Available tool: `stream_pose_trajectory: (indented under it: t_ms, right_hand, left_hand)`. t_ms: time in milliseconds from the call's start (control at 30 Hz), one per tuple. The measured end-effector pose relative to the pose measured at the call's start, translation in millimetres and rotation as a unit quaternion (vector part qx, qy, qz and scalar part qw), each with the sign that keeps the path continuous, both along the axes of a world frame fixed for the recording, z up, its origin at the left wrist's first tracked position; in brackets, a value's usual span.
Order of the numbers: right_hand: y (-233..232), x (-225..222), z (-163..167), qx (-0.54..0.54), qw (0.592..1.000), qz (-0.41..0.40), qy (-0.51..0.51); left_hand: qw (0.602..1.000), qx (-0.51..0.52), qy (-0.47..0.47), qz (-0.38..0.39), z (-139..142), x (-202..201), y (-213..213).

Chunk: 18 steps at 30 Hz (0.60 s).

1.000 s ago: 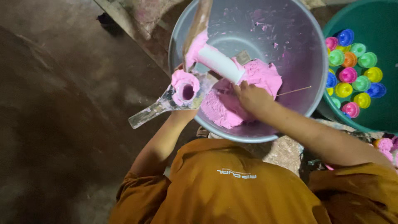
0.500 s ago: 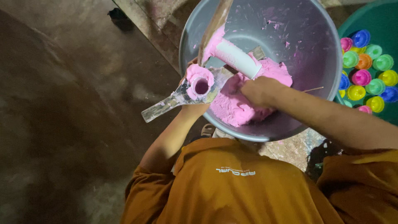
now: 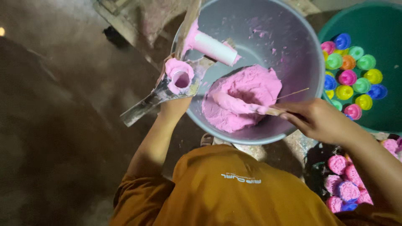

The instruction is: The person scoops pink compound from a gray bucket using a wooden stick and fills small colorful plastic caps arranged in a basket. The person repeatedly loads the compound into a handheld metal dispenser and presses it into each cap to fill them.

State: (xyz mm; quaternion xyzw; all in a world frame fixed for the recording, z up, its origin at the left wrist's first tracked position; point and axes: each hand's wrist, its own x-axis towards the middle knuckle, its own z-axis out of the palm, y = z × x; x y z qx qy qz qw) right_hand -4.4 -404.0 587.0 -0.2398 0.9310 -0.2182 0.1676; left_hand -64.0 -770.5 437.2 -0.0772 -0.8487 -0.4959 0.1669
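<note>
the grey basin [image 3: 293,50] is sitting in front of the person, and everything here is placed against it. the left hand [image 3: 173,106] is reaching up at the basin's left rim, its fingers closed from below around a flat smeared paddle [image 3: 146,102] whose handle is sticking out down and to the left, away from the basin. a small pink-coated mould cup [image 3: 180,77] is resting on top of that paddle, just over the rim, above the fingers rather than between them. a white tube [image 3: 213,47], pink at its ends, is lying inside the basin near its upper left wall.

the right hand [image 3: 318,121] is hovering at the basin's lower right rim, its fingers pinched shut on the end of a wooden stick [image 3: 272,111]. the stick is pointing left into the basin, its far part covered in pink and pressing into the mound of pink paste [image 3: 247,90] that is lying on the basin floor. the paste is lying beyond the fingertips, not touching them.

to the right of the basin a green tub [image 3: 377,21] is holding coloured mould cups [image 3: 351,71]. below the tub, pink moulded pieces [image 3: 343,184] are lying in a cluster.
</note>
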Motion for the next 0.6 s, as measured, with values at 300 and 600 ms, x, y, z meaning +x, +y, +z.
stream_pose_trajectory:
  t_ms: [300,600]
  right_hand:
    - [19.3,44.6,47.4,-0.083,0.994,-0.061,0.033]
    - [2.5,48.3,75.6,0.105,0.984,-0.063,0.133]
  left_hand:
    - [0.987,-0.097,0.089,-0.09,87.6,36.6,68.0]
    - [0.971,-0.121,0.137,-0.157,108.1,66.1,86.3]
